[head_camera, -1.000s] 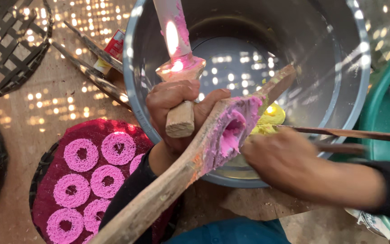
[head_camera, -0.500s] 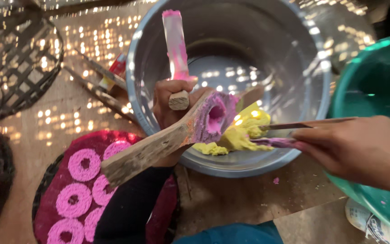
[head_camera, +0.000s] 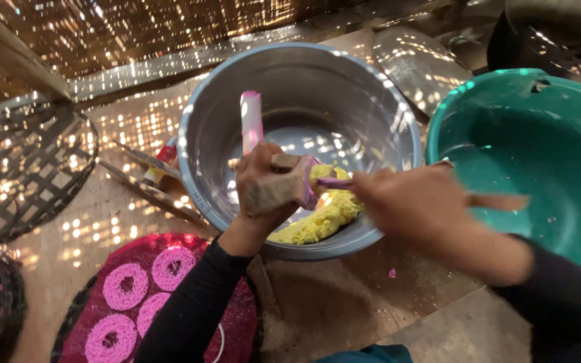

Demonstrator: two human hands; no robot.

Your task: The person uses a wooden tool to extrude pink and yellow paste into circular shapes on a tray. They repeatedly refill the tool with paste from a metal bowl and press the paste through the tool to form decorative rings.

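Dough, soft yellow lump [head_camera: 321, 218], lying at the near wall of the round grey metal basin [head_camera: 203, 144]. Left hand [head_camera: 270, 185] fisted around a pink-stained wooden mould [head_camera: 297, 176], tilted over the dough. Right hand [head_camera: 421, 205] blurred, fingers closed on a thin stick [head_camera: 334, 181], seemingly scraping the mould. Adjacent: teal plastic tub [head_camera: 506, 128]; pink rings [head_camera: 126, 286] on a dark tray; woven basket [head_camera: 21, 171].
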